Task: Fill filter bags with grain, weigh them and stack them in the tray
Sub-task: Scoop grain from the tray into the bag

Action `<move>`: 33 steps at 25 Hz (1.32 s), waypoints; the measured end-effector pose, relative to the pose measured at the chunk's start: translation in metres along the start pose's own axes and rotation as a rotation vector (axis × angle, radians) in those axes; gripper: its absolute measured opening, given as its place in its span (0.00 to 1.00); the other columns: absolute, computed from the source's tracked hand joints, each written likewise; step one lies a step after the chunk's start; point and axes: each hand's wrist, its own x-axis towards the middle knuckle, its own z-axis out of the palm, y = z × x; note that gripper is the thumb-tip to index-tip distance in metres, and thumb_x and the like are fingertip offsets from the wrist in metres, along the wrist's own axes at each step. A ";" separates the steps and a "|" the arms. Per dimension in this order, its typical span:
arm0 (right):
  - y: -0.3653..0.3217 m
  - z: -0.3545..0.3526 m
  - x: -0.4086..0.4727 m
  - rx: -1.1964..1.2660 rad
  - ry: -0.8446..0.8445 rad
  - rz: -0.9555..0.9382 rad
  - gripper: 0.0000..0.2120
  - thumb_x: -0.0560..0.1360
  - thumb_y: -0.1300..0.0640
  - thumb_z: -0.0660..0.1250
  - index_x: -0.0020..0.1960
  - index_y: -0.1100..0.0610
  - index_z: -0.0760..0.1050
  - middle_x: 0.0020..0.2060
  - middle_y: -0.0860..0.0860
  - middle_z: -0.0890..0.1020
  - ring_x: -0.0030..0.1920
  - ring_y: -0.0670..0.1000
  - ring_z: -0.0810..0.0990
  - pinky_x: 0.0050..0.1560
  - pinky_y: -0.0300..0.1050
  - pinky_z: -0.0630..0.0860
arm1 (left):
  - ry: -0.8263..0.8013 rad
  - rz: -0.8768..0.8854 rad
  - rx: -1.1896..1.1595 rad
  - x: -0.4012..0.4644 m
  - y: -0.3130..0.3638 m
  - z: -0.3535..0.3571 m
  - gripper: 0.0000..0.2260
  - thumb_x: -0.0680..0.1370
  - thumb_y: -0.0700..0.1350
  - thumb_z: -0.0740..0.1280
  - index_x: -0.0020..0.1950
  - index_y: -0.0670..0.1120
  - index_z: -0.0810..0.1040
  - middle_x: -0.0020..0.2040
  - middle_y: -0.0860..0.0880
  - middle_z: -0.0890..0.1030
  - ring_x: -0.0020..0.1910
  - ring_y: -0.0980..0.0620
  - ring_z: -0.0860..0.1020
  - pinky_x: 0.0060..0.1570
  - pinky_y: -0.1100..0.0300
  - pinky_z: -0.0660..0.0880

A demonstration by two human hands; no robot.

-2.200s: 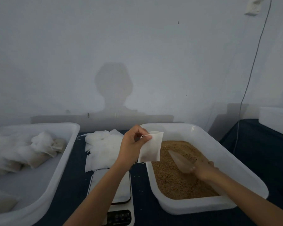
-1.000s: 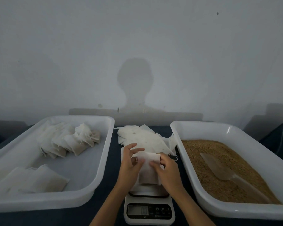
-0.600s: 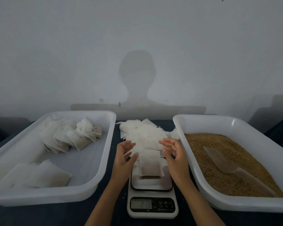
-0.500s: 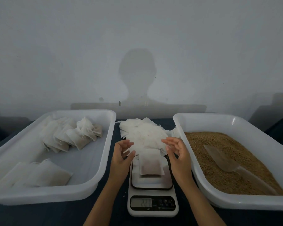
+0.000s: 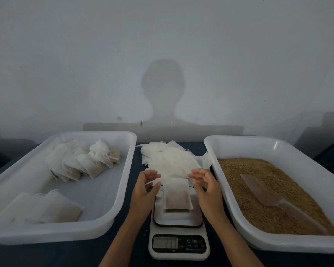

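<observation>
**Desk:** Where does the job stand at this moment?

**Operator:** I see one filled bag (image 5: 177, 197) lying flat on the plate of the scale (image 5: 178, 228), at the centre near me. My left hand (image 5: 146, 191) and right hand (image 5: 206, 187) hover on either side of it, fingers loosely curved, holding nothing and not touching it. The display shows digits, but I cannot read them with certainty.

**Desk:** So it is being weighed?

**Operator:** I judge so. The filling of this bag looks done; the weighing is in hand and the stacking is not yet done. In the left tray (image 5: 112, 218) I count two groups of filled bags: a leaning row at the far end (image 5: 81, 164) and a few lying at the near left (image 5: 46, 207). Much of that tray's floor is bare.

**Desk:** And what is left?

**Operator:** A pile of empty bags (image 5: 172, 162) lies on the table just beyond the scale, between the two trays, and the right tray (image 5: 278, 245) holds a deep bed of grain (image 5: 258, 209) with a clear scoop (image 5: 266, 193) resting in it. By my reading, many rounds remain.

**Desk:** How does the bag on the scale lie?

**Operator:** Its long axis runs near to far. The grain shows brown through the near half; the pale, seemingly empty top end points away from me, towards the pile. I cannot tell whether its mouth is folded shut.
</observation>
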 end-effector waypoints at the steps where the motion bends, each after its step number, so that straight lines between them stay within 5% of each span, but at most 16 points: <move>1: 0.002 0.001 0.001 -0.019 -0.016 0.037 0.09 0.77 0.66 0.64 0.55 0.57 0.74 0.49 0.48 0.82 0.53 0.44 0.80 0.55 0.40 0.75 | -0.038 -0.023 0.045 0.000 -0.001 0.003 0.12 0.77 0.35 0.66 0.58 0.46 0.71 0.55 0.49 0.78 0.56 0.52 0.77 0.56 0.59 0.75; 4: 0.005 0.007 0.007 -0.113 -0.098 0.188 0.09 0.77 0.61 0.65 0.57 0.54 0.73 0.50 0.47 0.80 0.55 0.46 0.78 0.57 0.45 0.75 | -0.148 -0.079 0.306 0.007 -0.001 0.011 0.18 0.77 0.46 0.68 0.64 0.47 0.68 0.60 0.52 0.76 0.55 0.59 0.75 0.50 0.72 0.72; 9: 0.004 0.014 0.016 -0.231 -0.132 0.276 0.10 0.76 0.58 0.67 0.57 0.53 0.72 0.50 0.48 0.79 0.52 0.47 0.78 0.58 0.47 0.76 | -0.178 -0.167 0.543 0.024 0.007 0.025 0.24 0.75 0.55 0.69 0.66 0.49 0.66 0.62 0.52 0.75 0.57 0.55 0.74 0.58 0.60 0.72; 14: -0.018 0.013 0.016 -0.180 -0.117 0.215 0.10 0.75 0.66 0.67 0.51 0.54 0.75 0.45 0.50 0.80 0.49 0.49 0.80 0.46 0.35 0.76 | -0.325 -0.135 0.677 0.027 0.025 0.030 0.22 0.74 0.54 0.70 0.64 0.53 0.66 0.57 0.53 0.75 0.52 0.57 0.73 0.50 0.66 0.71; 18: -0.064 0.013 0.019 -0.101 -0.132 0.036 0.10 0.73 0.69 0.69 0.48 0.56 0.76 0.44 0.50 0.81 0.46 0.45 0.80 0.44 0.32 0.76 | -0.206 0.107 0.759 0.016 0.058 0.023 0.09 0.78 0.53 0.64 0.56 0.53 0.73 0.47 0.58 0.76 0.41 0.63 0.73 0.40 0.73 0.69; 23: -0.118 0.035 0.018 0.009 -0.200 -0.201 0.10 0.75 0.64 0.68 0.51 0.51 0.75 0.44 0.43 0.81 0.46 0.39 0.80 0.47 0.29 0.76 | 0.068 0.313 0.830 0.014 0.115 -0.020 0.07 0.78 0.50 0.64 0.51 0.48 0.76 0.44 0.55 0.74 0.42 0.56 0.74 0.38 0.71 0.64; 28: -0.123 0.092 0.005 -0.014 -0.490 -0.194 0.14 0.78 0.59 0.65 0.61 0.47 0.68 0.52 0.39 0.77 0.51 0.35 0.77 0.51 0.30 0.75 | 0.136 0.133 0.895 0.011 0.134 -0.090 0.04 0.77 0.47 0.66 0.49 0.47 0.76 0.42 0.52 0.77 0.43 0.52 0.76 0.43 0.64 0.67; 33: -0.117 0.144 -0.007 -0.285 -0.860 -0.198 0.15 0.79 0.58 0.60 0.66 0.52 0.69 0.58 0.51 0.79 0.57 0.49 0.78 0.58 0.45 0.75 | 0.043 -0.251 1.078 0.009 0.100 -0.166 0.12 0.75 0.45 0.69 0.57 0.44 0.76 0.55 0.47 0.78 0.55 0.47 0.76 0.48 0.61 0.68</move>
